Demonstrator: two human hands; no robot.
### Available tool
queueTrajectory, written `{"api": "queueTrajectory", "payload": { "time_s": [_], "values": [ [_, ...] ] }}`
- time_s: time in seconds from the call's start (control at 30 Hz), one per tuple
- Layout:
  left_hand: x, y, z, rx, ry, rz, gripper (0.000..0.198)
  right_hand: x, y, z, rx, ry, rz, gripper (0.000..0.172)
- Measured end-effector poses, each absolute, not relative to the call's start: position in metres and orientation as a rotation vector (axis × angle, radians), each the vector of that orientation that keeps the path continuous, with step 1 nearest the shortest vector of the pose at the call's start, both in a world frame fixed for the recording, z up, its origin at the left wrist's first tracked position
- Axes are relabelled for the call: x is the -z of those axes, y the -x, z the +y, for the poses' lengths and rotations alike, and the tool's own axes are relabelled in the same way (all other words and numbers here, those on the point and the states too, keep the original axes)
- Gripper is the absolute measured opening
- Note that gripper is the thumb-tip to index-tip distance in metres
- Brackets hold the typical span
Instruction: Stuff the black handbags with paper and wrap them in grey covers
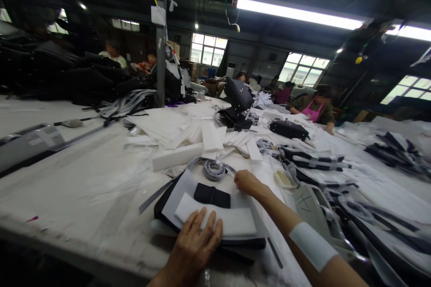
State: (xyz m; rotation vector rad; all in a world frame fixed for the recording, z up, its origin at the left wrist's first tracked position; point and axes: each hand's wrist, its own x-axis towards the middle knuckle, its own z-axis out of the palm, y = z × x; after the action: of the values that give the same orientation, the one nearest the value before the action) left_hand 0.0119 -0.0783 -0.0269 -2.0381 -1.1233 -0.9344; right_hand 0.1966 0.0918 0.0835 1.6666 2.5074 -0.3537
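The left hand (191, 246) lies spread flat on a white foam pad (215, 219) atop a black bag panel (163, 208). The right hand (248, 183), curled and empty, sits near a coil of grey strap (214, 169).

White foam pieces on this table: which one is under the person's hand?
The curved white foam pad beneath the left hand, resting on a black panel; the straight white foam bar lies farther up the table, untouched.
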Motion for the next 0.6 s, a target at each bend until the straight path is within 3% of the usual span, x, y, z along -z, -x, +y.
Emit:
{"api": "queueTrajectory", "payload": {
  "time_s": [0.27,0.43,0.6],
  "values": [
    [0.028,-0.019,-0.074,0.944,2.059,-1.144,0.029,-0.056,-0.211,0.133,0.165,-1.303,2.494,0.046],
    [0.037,-0.018,-0.076,0.925,2.099,-1.140,0.030,-0.061,-0.214,0.137,0.104,-1.170,2.512,0.017],
    [0.039,-0.018,-0.076,0.929,2.104,-1.147,0.030,-0.063,-0.213,0.133,0.059,-1.087,2.561,0.026]
  ]
}}
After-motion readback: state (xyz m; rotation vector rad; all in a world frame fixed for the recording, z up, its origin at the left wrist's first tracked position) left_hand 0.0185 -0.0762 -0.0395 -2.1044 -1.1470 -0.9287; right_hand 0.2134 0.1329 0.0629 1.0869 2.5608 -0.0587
